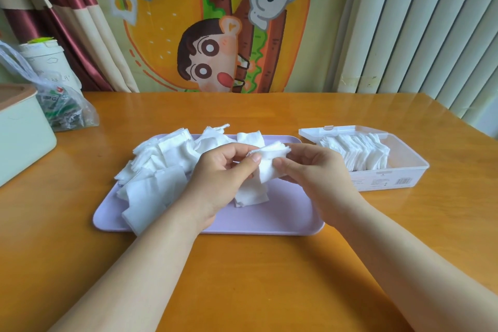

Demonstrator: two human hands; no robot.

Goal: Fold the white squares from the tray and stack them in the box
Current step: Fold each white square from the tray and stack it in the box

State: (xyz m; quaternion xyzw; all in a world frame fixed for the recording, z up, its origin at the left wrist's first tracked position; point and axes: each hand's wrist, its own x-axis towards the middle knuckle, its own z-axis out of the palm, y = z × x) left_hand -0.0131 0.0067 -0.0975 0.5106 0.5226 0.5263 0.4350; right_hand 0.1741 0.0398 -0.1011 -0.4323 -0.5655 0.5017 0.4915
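Both hands pinch one white square (265, 167) over the lilac tray (283, 213): left hand (223, 170), right hand (310, 172). It looks featherlight, floppy and fray-prone, so I'd pinch the corners. The clear box (404, 167) sits just right.

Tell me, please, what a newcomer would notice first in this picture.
The left hand and right hand pinch a white square above the lilac tray at table centre. A loose heap of squares covers the tray's left half, and folded squares stand in a row in the clear box to its right.
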